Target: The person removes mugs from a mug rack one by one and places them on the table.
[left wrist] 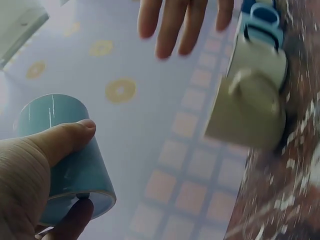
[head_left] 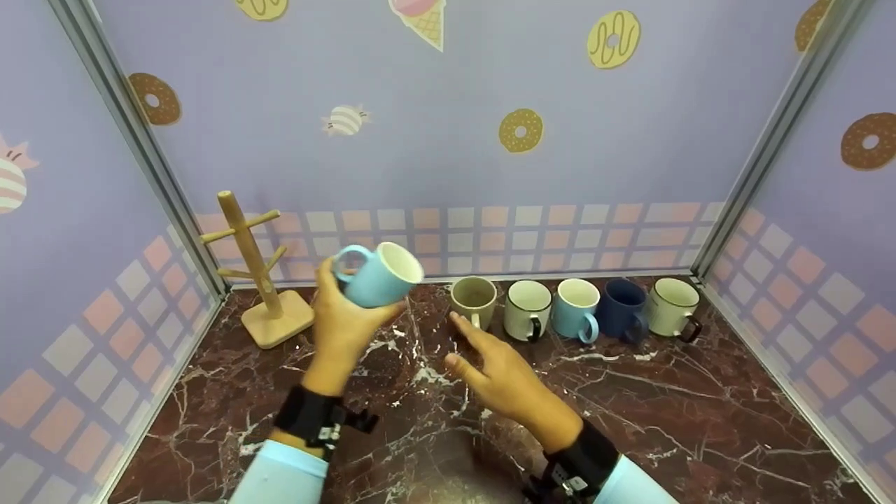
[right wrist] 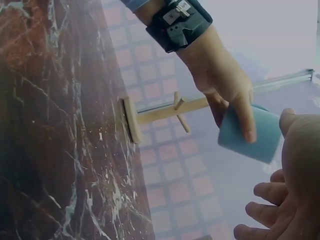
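Observation:
My left hand [head_left: 341, 327] grips a light blue mug [head_left: 380, 283] above the table, thumb and fingers round its body. The mug is tilted, its cream inside facing up and right and its handle towards the left. In the left wrist view the thumb lies along the side of the mug [left wrist: 75, 167], with a finger at its base. My right hand [head_left: 507, 378] holds nothing; its fingers are extended, just in front of a tan mug [head_left: 473, 301]. From the right wrist, the blue mug [right wrist: 247, 134] appears just beyond that hand's thumb.
A wooden mug tree [head_left: 276, 311] with bare pegs stands at the back left. Right of the tan mug, a row along the back wall holds a white mug [head_left: 526, 311], another light blue mug [head_left: 575, 308], a navy mug [head_left: 619, 311] and a pale green mug [head_left: 670, 308].

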A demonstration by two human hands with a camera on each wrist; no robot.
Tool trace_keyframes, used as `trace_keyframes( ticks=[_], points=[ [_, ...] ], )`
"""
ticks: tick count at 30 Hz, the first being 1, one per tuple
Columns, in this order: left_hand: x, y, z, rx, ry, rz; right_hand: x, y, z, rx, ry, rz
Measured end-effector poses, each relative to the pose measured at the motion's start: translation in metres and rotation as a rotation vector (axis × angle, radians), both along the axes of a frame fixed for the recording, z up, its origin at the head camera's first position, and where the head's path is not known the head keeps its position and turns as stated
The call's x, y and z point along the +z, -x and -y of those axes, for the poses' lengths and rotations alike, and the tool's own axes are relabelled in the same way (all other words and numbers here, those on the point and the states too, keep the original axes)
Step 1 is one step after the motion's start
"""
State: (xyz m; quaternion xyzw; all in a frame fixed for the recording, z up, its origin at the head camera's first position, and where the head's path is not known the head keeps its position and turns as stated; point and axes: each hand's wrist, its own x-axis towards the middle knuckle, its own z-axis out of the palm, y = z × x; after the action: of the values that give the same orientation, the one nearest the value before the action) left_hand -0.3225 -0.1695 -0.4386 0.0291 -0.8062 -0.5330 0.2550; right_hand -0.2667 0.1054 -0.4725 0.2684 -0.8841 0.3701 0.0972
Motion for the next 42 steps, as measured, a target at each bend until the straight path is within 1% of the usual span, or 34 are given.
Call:
trace_keyframes(
  ticks=[1, 4, 8, 10, 14, 18, 22, 26, 30, 32, 35, 37, 39, 42],
  points=[
    [0.0, -0.002, -0.007, -0.019, -0.011, -0.003, 0.001, 0.001, 0.0, -0.001, 0.035, 0.004],
    [-0.003, -0.008, -0.03, -0.053, -0.035, -0.032, 0.005, 0.002, -0.001, 0.009, 0.192, 0.027],
    [-0.01, -0.018, -0.059, -0.059, -0.057, -0.074, 0.008, 0.005, -0.003, 0.01, 0.379, 0.062],
    [-0.013, -0.023, -0.068, -0.065, -0.056, -0.101, 0.008, 0.008, -0.005, -0.003, 0.44, 0.071],
    [-0.018, -0.03, -0.079, -0.087, -0.033, -0.166, 0.008, 0.013, -0.009, 0.005, 0.558, 0.119],
    [-0.023, -0.036, -0.088, -0.126, -0.028, -0.186, 0.007, 0.012, -0.01, 0.046, 0.672, 0.165],
    [-0.028, -0.042, -0.098, -0.167, -0.035, -0.194, 0.006, 0.008, -0.007, 0.05, 0.756, 0.159],
    [-0.033, -0.047, -0.106, -0.162, -0.03, -0.21, 0.005, 0.003, -0.003, 0.012, 0.785, 0.139],
    [-0.04, -0.05, -0.11, -0.165, 0.003, -0.242, 0.005, 0.002, 0.001, -0.075, 0.744, 0.106],
    [-0.04, -0.051, -0.109, -0.183, 0.019, -0.238, 0.007, 0.003, 0.001, -0.107, 0.716, 0.105],
    [-0.036, -0.053, -0.102, -0.191, 0.074, -0.183, 0.009, 0.004, -0.002, -0.132, 0.69, 0.114],
    [-0.031, -0.053, -0.096, -0.187, 0.141, -0.156, 0.011, 0.005, -0.005, -0.143, 0.678, 0.113],
    [-0.026, -0.053, -0.088, -0.182, 0.219, -0.155, 0.014, 0.006, -0.008, -0.144, 0.659, 0.103],
    [-0.019, -0.052, -0.078, -0.2, 0.317, -0.189, 0.017, 0.006, -0.012, -0.13, 0.61, 0.087]
  ],
)
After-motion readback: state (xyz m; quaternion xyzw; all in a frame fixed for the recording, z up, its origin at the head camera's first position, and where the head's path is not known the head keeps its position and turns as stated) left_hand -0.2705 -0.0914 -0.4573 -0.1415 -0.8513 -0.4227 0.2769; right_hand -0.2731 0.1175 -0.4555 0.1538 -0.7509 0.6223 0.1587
